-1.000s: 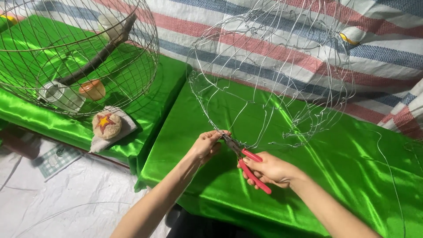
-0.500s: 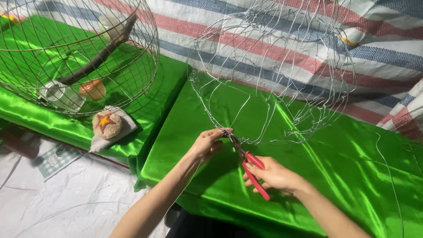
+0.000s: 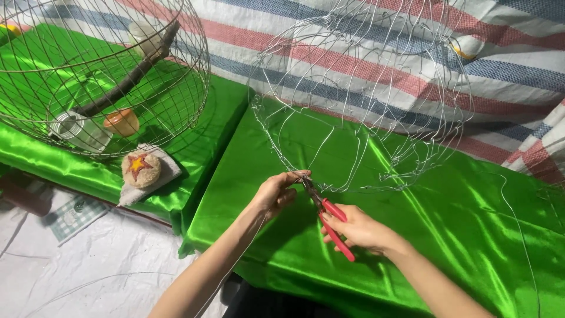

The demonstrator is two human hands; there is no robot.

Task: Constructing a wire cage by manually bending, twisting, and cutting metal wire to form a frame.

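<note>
My left hand [image 3: 276,193] pinches the lower edge of an unfinished wire cage frame [image 3: 365,100] that stands on a table covered in shiny green cloth [image 3: 459,235]. My right hand [image 3: 356,229] grips red-handled pliers [image 3: 329,221], whose jaws meet the wire right beside my left fingertips. A thin loose wire runs down along my left forearm.
At the left a finished round wire cage [image 3: 100,70] sits on another green-covered table, with a branch perch, a metal cup [image 3: 79,131] and an orange cup [image 3: 122,122] inside. A round pad with a star [image 3: 141,169] lies in front of it. A striped tarp [image 3: 412,35] hangs behind; white sheeting [image 3: 88,265] covers the floor.
My right hand and the pliers have shifted slightly, the handles tilting more downward. My left hand stays pinched on the same spot of wire.
</note>
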